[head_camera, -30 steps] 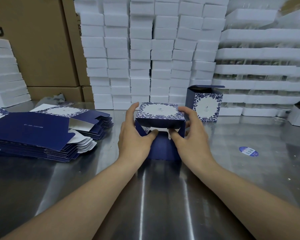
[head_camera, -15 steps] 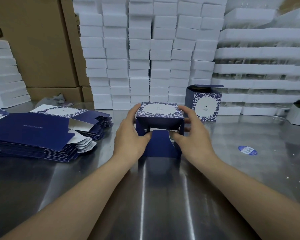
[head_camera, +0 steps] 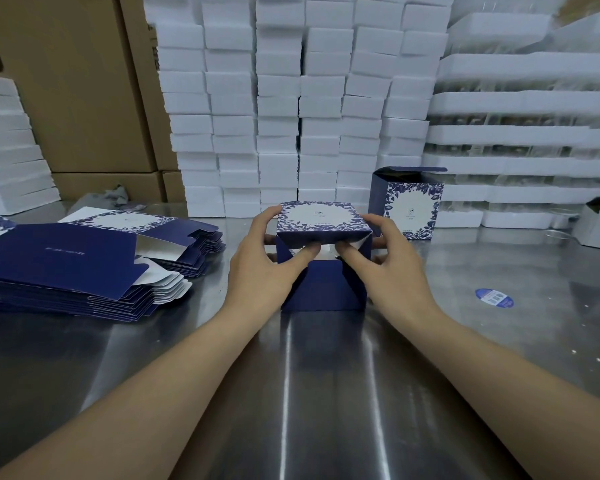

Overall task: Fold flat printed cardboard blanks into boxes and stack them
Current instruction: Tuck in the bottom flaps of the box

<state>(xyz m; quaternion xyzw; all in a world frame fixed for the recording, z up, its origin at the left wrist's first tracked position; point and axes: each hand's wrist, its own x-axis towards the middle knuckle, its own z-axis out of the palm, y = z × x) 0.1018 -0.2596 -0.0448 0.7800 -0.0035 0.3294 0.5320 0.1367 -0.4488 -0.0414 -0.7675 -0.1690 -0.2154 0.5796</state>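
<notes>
I see both hands clasped on a half-formed blue cardboard box (head_camera: 323,252) lying on its side at the middle of the steel table (head_camera: 499,341): left hand (head_camera: 262,268) and right hand (head_camera: 390,271) each wrap fingers round a side wall, thumbs pressing into its open near end, where white inner card shows and a plain navy flap lies flat toward me. Its top panel is matte white, bordered with blue leaf print. Left, a fanned stack of flat blanks (head_camera: 84,268); behind right, one upright finished box (head_camera: 411,206), lid flap raised, contents hidden, before rough white foam blocks (head_camera: 278,98).
</notes>
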